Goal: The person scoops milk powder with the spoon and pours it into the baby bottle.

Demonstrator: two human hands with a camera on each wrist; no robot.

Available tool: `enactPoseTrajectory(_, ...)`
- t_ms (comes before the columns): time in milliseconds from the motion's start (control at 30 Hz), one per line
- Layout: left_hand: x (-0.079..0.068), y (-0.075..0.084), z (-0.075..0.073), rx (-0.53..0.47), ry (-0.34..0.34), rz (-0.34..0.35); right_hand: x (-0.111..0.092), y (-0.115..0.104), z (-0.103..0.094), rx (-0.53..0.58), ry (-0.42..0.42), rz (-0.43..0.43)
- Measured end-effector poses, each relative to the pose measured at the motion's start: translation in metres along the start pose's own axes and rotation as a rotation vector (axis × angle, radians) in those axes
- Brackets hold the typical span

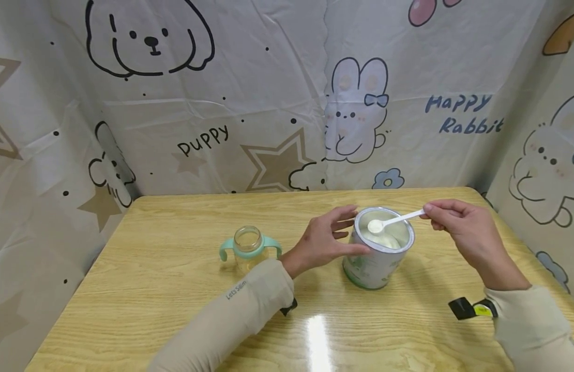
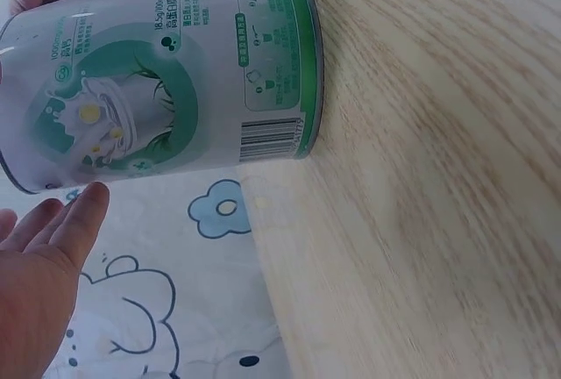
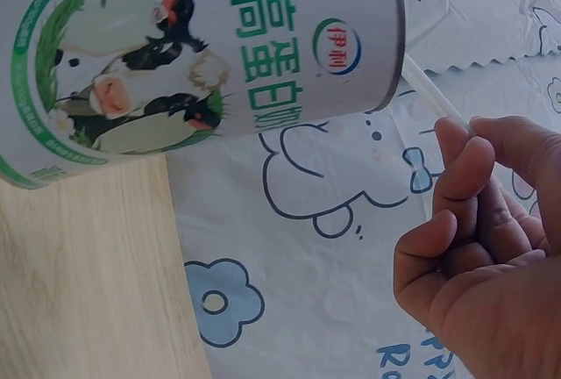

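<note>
A white and green milk powder can (image 1: 373,268) stands upright on the table, lidless, with pale powder (image 1: 384,238) inside. My right hand (image 1: 468,227) pinches the end of a white measuring spoon (image 1: 403,217) between thumb and forefinger. The spoon's bowl, filled with powder, is over the can's mouth. On the can's left side is my left hand (image 1: 321,237), fingers spread and fairly straight, thumb across the near rim. In the left wrist view its fingertips (image 2: 88,203) lie right at the can's wall. The right wrist view shows the spoon's bowl hidden behind the can.
A baby bottle (image 1: 247,240) with mint-green handles stands uncapped to the left, partly behind my left sleeve. The wood-grain table (image 1: 152,289) ends at a cartoon-printed cloth (image 1: 268,103) hanging at the back and sides.
</note>
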State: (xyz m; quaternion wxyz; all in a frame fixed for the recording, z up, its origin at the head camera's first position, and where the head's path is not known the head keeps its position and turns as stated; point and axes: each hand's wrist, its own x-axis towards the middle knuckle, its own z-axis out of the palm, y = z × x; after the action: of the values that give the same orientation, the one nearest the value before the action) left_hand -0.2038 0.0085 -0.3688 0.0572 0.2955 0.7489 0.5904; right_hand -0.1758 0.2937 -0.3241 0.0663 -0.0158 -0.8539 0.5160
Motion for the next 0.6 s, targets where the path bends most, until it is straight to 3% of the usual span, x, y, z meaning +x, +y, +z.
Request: enactPoseTrajectory(600,-0.012,0.002,-0.020,-0.020,0.008,-0.059,0.004,-0.015,-0.003,0.052,0.007,0.005)
